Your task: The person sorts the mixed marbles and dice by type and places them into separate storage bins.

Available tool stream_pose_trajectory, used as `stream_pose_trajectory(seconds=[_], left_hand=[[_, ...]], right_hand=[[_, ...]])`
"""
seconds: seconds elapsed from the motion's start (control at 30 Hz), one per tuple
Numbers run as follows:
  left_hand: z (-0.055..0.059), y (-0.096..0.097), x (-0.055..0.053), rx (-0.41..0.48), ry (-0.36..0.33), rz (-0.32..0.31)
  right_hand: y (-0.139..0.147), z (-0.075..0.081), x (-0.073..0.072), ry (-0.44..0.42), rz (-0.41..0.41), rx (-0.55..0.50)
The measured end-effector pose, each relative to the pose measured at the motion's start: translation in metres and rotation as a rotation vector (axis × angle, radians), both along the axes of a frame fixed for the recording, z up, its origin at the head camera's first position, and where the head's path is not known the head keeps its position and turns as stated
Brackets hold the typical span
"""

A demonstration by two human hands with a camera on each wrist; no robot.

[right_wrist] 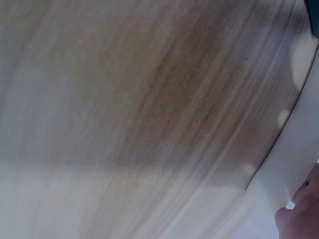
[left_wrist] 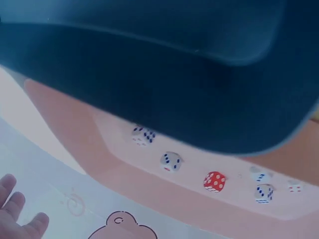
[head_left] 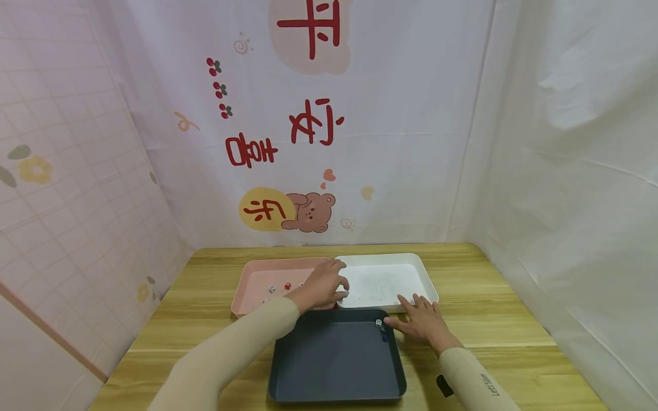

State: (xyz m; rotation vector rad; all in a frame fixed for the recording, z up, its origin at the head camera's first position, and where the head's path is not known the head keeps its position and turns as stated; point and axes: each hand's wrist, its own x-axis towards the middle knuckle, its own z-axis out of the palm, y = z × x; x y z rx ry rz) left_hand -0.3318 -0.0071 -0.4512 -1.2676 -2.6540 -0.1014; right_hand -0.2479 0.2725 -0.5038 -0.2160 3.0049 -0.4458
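Note:
My left hand (head_left: 324, 283) is over the border between the pink tray (head_left: 237, 297) and the white tray (head_left: 429, 279). Its thumb and forefinger pinch a small white thing, seemingly a die (head_left: 345, 292), mostly hidden by the fingertips. In the pink tray lie several white dice (left_wrist: 171, 162) and a red die (left_wrist: 215, 181). My right hand (head_left: 424, 319) spreads its fingers over the white tray's front edge, thumb near the right wall of the dark tray (head_left: 336, 365). Beside that thumb, inside the dark tray, sit a white die (head_left: 378, 323) and a dark blue die (head_left: 385, 338).
All three trays stand on a wooden table (head_left: 493, 337), the dark one nearest me, the pink and white ones side by side behind it. A printed curtain (head_left: 401, 114) hangs behind the table, with more cloth at both sides.

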Motion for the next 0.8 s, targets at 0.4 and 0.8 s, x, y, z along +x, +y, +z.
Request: stream_pose_trajectory(seconds=[0.4, 0.8], left_hand=[[-0.001, 0.002, 0.002, -0.066, -0.035, 0.067], [-0.004, -0.015, 0.006, -0.049, -0.090, 0.087]], right_hand=[[-0.001, 0.001, 0.002, 0.006, -0.001, 0.001], [-0.002, 0.000, 0.002, 0.007, 0.001, -0.009]])
